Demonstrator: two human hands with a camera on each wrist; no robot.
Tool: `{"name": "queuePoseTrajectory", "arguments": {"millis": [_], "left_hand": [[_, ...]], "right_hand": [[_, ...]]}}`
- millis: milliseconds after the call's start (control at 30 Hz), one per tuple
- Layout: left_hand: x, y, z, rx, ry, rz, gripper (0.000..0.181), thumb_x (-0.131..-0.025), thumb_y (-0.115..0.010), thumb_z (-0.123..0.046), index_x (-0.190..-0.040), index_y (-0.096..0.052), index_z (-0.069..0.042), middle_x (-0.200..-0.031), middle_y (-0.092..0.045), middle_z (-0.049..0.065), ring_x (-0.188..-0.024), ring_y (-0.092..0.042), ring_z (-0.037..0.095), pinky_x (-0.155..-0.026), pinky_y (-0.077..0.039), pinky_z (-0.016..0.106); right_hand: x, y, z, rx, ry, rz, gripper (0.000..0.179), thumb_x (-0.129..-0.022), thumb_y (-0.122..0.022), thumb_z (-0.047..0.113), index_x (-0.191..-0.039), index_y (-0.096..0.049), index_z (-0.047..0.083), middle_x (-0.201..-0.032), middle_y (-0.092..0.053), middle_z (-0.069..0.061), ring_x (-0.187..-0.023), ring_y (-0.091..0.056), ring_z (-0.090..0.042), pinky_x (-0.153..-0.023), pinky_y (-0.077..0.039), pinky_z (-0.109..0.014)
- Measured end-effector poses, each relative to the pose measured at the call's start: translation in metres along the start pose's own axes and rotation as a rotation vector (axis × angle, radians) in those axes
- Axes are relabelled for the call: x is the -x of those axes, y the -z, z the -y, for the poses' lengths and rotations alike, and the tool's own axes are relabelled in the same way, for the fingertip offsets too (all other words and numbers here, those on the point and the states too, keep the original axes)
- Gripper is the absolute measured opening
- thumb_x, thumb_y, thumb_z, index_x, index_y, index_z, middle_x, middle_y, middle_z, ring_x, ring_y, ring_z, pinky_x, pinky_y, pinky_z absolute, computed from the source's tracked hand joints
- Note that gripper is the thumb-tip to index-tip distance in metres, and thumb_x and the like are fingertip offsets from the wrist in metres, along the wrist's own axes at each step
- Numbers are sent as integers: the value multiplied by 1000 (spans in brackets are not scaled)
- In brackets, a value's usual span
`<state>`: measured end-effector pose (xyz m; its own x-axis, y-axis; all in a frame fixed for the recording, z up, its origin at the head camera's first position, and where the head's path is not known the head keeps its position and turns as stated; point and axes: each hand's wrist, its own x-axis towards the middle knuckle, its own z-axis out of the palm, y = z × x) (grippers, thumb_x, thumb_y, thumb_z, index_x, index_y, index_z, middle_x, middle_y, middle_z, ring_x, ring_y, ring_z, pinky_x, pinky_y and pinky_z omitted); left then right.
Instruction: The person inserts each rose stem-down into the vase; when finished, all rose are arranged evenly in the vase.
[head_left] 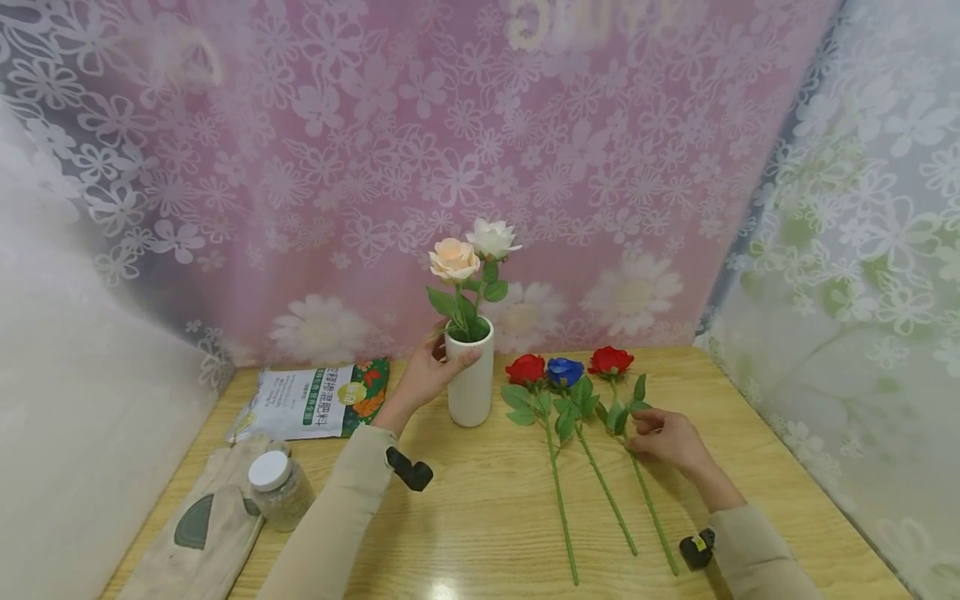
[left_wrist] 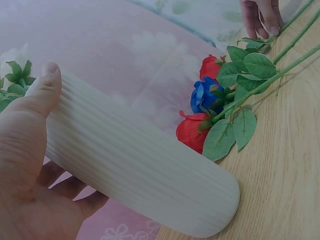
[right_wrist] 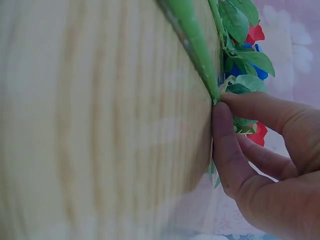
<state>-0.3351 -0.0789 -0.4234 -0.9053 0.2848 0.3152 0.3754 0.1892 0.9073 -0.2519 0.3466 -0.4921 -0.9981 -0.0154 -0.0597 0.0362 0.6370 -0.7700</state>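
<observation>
A white ribbed vase stands upright on the table, holding a peach rose and a white rose. My left hand grips the vase from its left side, thumb across the front near the rim. To the right lie a red rose, a blue rose and a second red rose, blooms toward the back. My right hand pinches the rightmost rose's green stem between thumb and finger, just below its leaves. That stem still lies along the tabletop.
At the back left lies a green and white printed packet. In front of it are a clear jar with a white lid and a beige cloth item with a grey patch. A pink floral curtain hangs behind the wooden table.
</observation>
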Motion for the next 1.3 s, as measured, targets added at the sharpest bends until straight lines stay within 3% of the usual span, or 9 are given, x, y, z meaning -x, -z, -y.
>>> {"name": "queuePoseTrajectory", "arguments": {"millis": [367,600,800,967,1067,1200,1300], "left_hand": [[0,0,-1,3,5,-6,78,-101,-74,-23,-166,-32,-14,-153,-55,20,-138,-58,40,-110,-52,56],[1,0,-4,-1,21,-4,80,-101,-74,-25,-167,-30,-15,-154,-54,20,-139,-58,40,-110,-53,56],[0,0,-3,2,3,-1,77,-101,-74,-23,-166,-32,-17,-154,-55,18,-138,-59,40,-110,-53,57],[0,0,-3,3,-6,1,77,-102,-73,-19,-167,-31,-16,-155,-53,20,-138,-58,41,-110,-52,59],[0,0,-4,4,9,8,80,-102,-72,-17,-168,-27,-13,-157,-51,23,-139,-57,44,-110,-52,60],[-1,1,-5,-3,35,16,81,-102,-71,-14,-168,-24,-8,-156,-50,27,-139,-56,46,-109,-52,60],[4,1,-17,-4,39,13,79,-102,-71,-16,-167,-26,-5,-154,-51,29,-137,-57,47,-109,-52,59]], "right_hand": [[-3,-1,4,82,2,-8,66,-86,-87,16,-139,-60,-11,-121,-67,-28,-101,-68,-30,-79,-58,-35],[-2,-2,9,37,-33,-13,68,-85,-84,9,-140,-54,-17,-111,-65,-25,-86,-70,-23,-71,-60,-30],[-3,-3,15,147,-22,-40,65,-82,-85,10,-136,-59,-15,-101,-68,-19,-86,-62,-24,-70,-53,-31],[-5,-4,13,171,-23,-56,69,-80,-82,8,-137,-55,-18,-97,-70,-18,-83,-64,-24,-66,-54,-31],[-5,-1,11,134,-32,-62,70,-81,-81,7,-139,-53,-18,-101,-74,-22,-85,-69,-25,-70,-57,-32],[-2,5,10,5,-56,-27,67,-87,-79,5,-143,-50,-19,-112,-75,-28,-92,-74,-26,-79,-62,-35],[0,9,9,-113,-64,20,59,-96,-70,3,-144,-46,-22,-122,-69,-36,-94,-75,-24,-83,-64,-37]]}}
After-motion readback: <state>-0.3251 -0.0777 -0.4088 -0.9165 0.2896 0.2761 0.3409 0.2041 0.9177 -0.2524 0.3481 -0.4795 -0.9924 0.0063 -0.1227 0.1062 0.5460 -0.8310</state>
